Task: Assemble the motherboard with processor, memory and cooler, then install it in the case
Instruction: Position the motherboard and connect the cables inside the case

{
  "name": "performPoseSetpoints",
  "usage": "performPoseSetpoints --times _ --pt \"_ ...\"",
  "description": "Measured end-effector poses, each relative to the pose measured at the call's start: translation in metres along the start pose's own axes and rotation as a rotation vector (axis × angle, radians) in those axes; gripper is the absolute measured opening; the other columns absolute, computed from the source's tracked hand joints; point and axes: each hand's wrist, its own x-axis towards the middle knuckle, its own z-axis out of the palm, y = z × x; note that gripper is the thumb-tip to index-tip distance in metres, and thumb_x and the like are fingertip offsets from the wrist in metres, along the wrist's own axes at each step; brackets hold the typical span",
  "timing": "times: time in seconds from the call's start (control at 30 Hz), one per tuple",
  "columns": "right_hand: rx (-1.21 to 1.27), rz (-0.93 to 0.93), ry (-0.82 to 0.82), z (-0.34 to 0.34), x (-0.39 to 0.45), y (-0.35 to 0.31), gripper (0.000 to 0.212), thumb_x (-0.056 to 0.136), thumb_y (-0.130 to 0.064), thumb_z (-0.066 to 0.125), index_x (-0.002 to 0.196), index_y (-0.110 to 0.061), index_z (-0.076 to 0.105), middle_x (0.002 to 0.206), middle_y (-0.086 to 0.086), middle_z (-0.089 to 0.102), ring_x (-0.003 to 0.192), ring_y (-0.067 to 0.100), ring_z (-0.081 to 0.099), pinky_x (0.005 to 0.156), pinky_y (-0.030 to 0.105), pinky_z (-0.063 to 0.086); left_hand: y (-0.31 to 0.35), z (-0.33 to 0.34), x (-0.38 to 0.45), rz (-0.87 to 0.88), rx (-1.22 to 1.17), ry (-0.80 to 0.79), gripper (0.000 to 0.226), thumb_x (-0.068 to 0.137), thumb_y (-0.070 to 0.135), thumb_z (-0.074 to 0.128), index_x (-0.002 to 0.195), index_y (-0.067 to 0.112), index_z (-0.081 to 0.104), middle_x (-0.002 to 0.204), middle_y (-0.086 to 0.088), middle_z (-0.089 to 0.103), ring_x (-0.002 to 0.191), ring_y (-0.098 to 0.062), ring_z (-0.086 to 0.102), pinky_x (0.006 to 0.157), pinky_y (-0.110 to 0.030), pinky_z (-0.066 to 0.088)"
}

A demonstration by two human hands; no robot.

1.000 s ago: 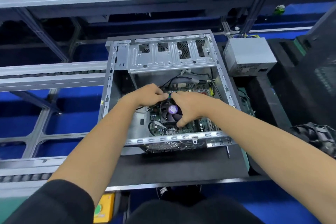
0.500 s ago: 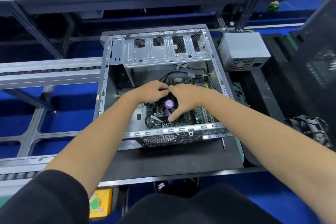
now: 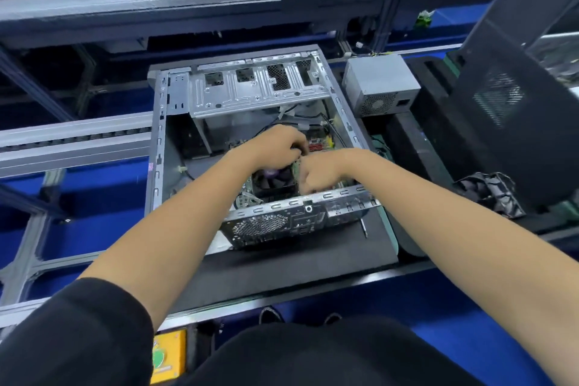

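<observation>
Both forearms reach into the open case (image 3: 158,147); the cooler (image 3: 274,183) fan sits on the motherboard (image 3: 247,197) just below the left hand (image 3: 277,146) and left of the right hand (image 3: 316,171). Left fingers curl on something dark at the cooler's far edge, right fingers curl down by its right side. What either holds is blurred, can't tell; board mostly hidden.

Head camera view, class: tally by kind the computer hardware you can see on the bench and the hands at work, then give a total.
Computer case: 1
Motherboard, inside the case: 1
Cooler fan, on the motherboard: 1
Power supply unit, beside the case: 1
Hands: 2, left hand and right hand, both over the motherboard
Total: 6
</observation>
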Motion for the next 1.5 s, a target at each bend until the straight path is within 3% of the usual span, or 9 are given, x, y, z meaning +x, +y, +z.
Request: performPoseSetpoints --times 0.1,0.23,0.37,0.57,0.8,0.93,1.23,1.37,1.5 --pt "-0.072 0.069 -0.141 0.005 0.005 -0.002 0.040 0.094 -0.013 0.046 0.123 0.013 0.054 0.132 0.027 0.052 0.119 0.042 0.051 0.104 0.054 0.038 0.015 0.006 -0.006 -0.050 -0.022 -0.052 0.027 0.086 0.002 0.048 0.097 0.015 0.070 0.098 0.002 0.066 0.086 -0.013 0.057 0.080 -0.027 0.044" --pt "-0.137 0.031 -0.164 0.008 0.007 -0.003 0.030 0.097 -0.013 0.043 0.106 0.010 0.060 0.096 0.024 0.056 0.071 0.019 0.035 0.078 0.042 0.040 0.028 0.017 -0.015 -0.168 -0.055 -0.084 0.027 0.085 -0.003 0.046 0.096 0.008 0.068 0.089 -0.001 0.066 0.070 -0.013 0.056 0.059 -0.016 0.047" --pt "-0.101 0.014 -0.160 0.012 0.009 0.001 0.027 0.099 -0.012 0.042 0.072 -0.014 0.047 0.074 0.001 0.042 0.064 0.013 0.032 0.061 0.027 0.031 0.037 0.022 -0.023 -0.235 -0.025 -0.022 0.026 0.082 -0.003 0.047 0.092 0.008 0.068 0.093 -0.002 0.067 0.087 -0.021 0.059 0.081 -0.037 0.048" --pt "-0.038 0.044 -0.235 0.010 -0.004 0.000 0.049 0.099 -0.023 0.045 0.142 -0.001 0.034 0.141 0.010 0.037 0.129 0.028 0.041 0.103 0.036 0.036 0.052 0.031 -0.032 -0.321 0.022 -0.178 0.030 0.079 -0.007 0.044 0.059 0.013 0.033 0.057 -0.003 0.033 0.058 -0.020 0.025 0.055 -0.031 0.018" --pt "-0.021 -0.040 0.205 0.005 -0.029 -0.003 0.033 0.086 -0.006 0.047 0.055 -0.011 0.034 0.055 0.004 0.033 0.051 0.017 0.025 0.049 0.027 0.022 0.049 0.030 -0.029 -0.407 -0.069 -0.306 0.015 0.090 0.008 0.049 0.078 0.010 0.041 0.074 -0.008 0.043 0.065 -0.020 0.034 0.060 -0.032 0.027" --pt "0.225 -0.167 0.512 -0.006 -0.068 -0.014 0.022 0.080 -0.006 0.052 0.058 -0.003 0.055 0.057 0.012 0.062 0.045 0.012 0.055 0.047 0.020 0.044 0.050 0.032 -0.028 -0.544 -0.075 -0.375 0.041 0.099 0.028 0.042 0.136 0.010 0.043 0.146 -0.010 0.037 0.136 -0.028 0.032 0.110 -0.042 0.025" --pt "0.189 -0.168 -0.439 0.027 -0.094 -0.036 0.025 0.096 -0.009 0.045 0.081 -0.003 0.064 0.070 0.008 0.069 0.059 0.015 0.066 0.052 0.018 0.050 0.067 0.021 -0.018 -0.375 -0.084 -0.297 0.015 0.085 -0.001 0.051 0.082 0.005 0.065 0.070 0.009 0.062 0.060 0.002 0.049 0.059 -0.016 0.037" --pt "0.027 -0.013 -0.392 0.077 -0.065 -0.018 0.035 0.102 -0.022 0.039 0.082 -0.005 0.062 0.075 0.007 0.067 0.053 0.009 0.064 0.056 0.018 0.050 0.065 0.031 -0.017 -0.478 0.025 -0.465 0.029 0.098 0.020 0.036 0.123 0.019 0.051 0.144 -0.002 0.040 0.136 -0.018 0.033 0.115 -0.046 0.015" --pt "-0.108 0.073 -0.109 0.107 -0.048 0.005 0.046 0.102 -0.029 0.035 0.075 -0.003 0.060 0.077 0.012 0.067 0.056 0.022 0.061 0.065 0.032 0.050 0.061 0.034 -0.017 -0.572 0.063 -0.562 0.054 0.101 0.039 0.023 0.151 0.032 0.003 0.157 0.011 -0.013 0.146 -0.021 -0.001 0.116 -0.046 0.007"
